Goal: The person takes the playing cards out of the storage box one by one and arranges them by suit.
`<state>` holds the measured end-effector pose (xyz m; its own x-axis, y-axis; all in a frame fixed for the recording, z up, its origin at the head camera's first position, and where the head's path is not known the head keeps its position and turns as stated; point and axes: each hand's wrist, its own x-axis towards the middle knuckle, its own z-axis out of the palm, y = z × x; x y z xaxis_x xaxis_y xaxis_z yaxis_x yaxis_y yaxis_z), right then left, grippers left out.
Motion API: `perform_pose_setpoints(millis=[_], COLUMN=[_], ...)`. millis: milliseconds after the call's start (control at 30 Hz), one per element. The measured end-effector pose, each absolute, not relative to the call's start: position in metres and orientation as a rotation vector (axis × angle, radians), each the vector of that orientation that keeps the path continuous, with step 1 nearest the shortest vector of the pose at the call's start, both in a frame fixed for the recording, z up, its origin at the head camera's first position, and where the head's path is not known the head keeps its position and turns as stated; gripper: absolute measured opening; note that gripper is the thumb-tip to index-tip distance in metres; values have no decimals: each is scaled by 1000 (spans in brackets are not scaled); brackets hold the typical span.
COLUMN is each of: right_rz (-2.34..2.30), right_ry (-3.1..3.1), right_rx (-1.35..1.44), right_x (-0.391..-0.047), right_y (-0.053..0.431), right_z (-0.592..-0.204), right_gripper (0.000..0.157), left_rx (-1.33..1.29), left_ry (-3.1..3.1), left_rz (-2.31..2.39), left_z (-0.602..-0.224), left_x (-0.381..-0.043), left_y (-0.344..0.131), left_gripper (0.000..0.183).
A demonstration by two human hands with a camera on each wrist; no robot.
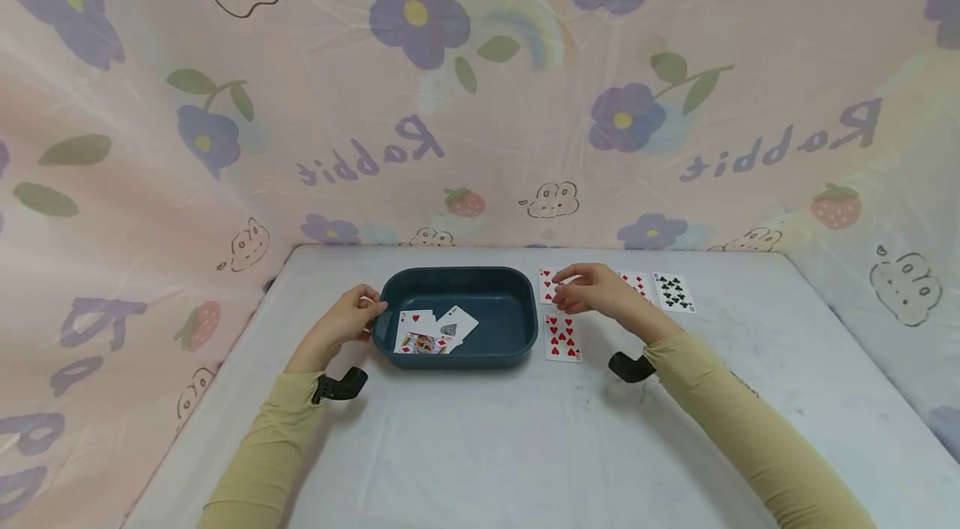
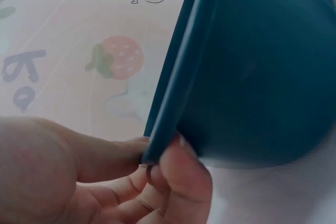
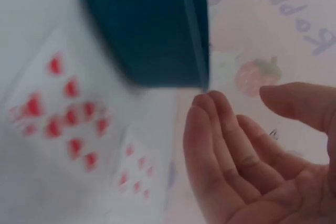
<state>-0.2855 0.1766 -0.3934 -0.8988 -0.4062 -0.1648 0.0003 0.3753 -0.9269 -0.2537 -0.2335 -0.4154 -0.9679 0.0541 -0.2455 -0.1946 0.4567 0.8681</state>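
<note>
My left hand (image 1: 351, 317) pinches the left rim of a dark teal rectangular tub (image 1: 517, 354), thumb on top and fingers curled under the lip in the left wrist view. Inside the tub, toward its left side, lie several playing cards (image 1: 414, 321), among them an ace and a face card. My right hand (image 1: 596, 293) hovers just right of the tub, fingers relaxed and thumb apart, with nothing between them in the right wrist view. Below it on the table lies a heart card with many pips (image 1: 562, 339). Another heart card (image 1: 547, 289) is partly hidden behind its fingers.
A red diamond card (image 1: 634, 283) and a black clubs card (image 1: 674, 292) lie face up farther right, the diamond one partly covered by my right hand. A white cloth covers the table (image 1: 465, 446). A patterned curtain (image 1: 495, 137) hangs behind and at both sides.
</note>
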Motion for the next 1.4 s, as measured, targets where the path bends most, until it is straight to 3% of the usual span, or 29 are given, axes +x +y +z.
perform_pose_setpoints(millis=[233,467,1100,1400], right_rz=[-1436,-1481,-1407,-1294], right_ry=[2233,2081,1896,1859], right_rx=[-502,-472,-510,-521], right_x=[-304,-316,-331,-326], right_y=[142,109,48,24], right_z=[-372,-366,-396,-406], right_gripper=[39,40,46,42], left_rx=[-138,-95,-77,-75], left_ry=[2453,2435,2429,2423], left_rz=[1536,1571,1600,1603], left_z=[-414,-414,-418,-418], left_x=[-254,-253,-254,-254], left_y=[-234,-233,-236,-236], left_gripper=[17,16,18,18])
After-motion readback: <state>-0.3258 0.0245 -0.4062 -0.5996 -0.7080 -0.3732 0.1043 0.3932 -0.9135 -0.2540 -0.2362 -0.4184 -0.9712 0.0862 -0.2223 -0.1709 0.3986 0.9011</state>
